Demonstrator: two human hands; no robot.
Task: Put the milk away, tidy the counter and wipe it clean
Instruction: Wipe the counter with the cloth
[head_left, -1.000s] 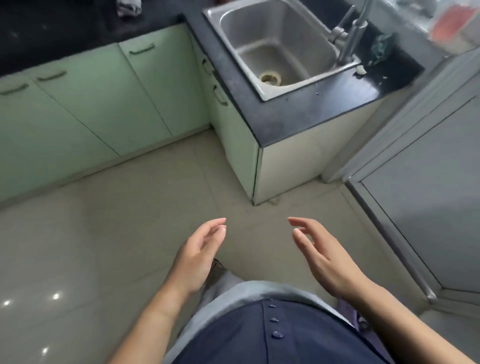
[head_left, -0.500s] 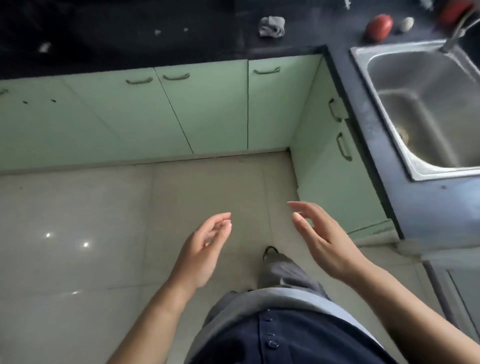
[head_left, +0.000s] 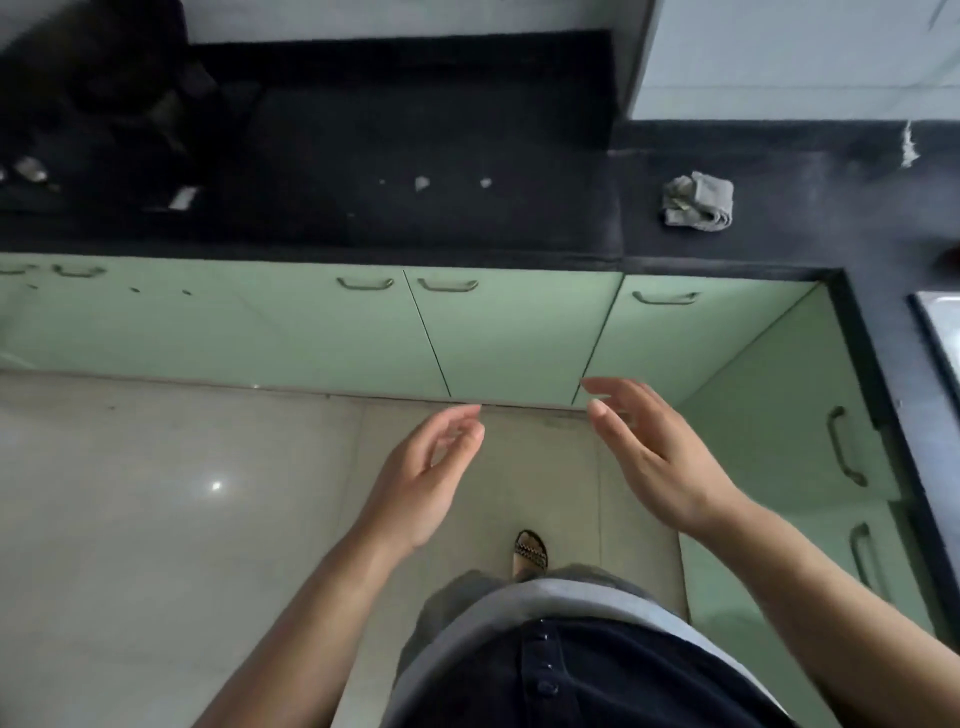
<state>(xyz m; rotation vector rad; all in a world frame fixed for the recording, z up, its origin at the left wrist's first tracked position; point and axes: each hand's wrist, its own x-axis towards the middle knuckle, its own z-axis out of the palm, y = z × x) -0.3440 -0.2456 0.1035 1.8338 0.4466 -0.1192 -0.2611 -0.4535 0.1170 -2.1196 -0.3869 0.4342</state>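
Observation:
A black counter (head_left: 415, 223) runs across the top of the view, above pale green cupboards. A crumpled grey cloth (head_left: 698, 201) lies on it at the right. Small white scraps (head_left: 422, 183) are scattered on the counter's middle. My left hand (head_left: 426, 478) and my right hand (head_left: 654, 452) hang over the floor in front of the cupboards, palms facing each other, fingers apart, both empty. No milk is in sight.
Green cupboard doors (head_left: 509, 332) with metal handles line the front and turn the corner at right. A steel sink's edge (head_left: 940, 322) shows at far right. Dark objects (head_left: 114, 98) stand on the counter's left end. Beige tiled floor (head_left: 156, 519) lies below.
The view has swung left, from the sink to the long counter with the cloth. Both hands keep the same open pose, now nearer the cupboards.

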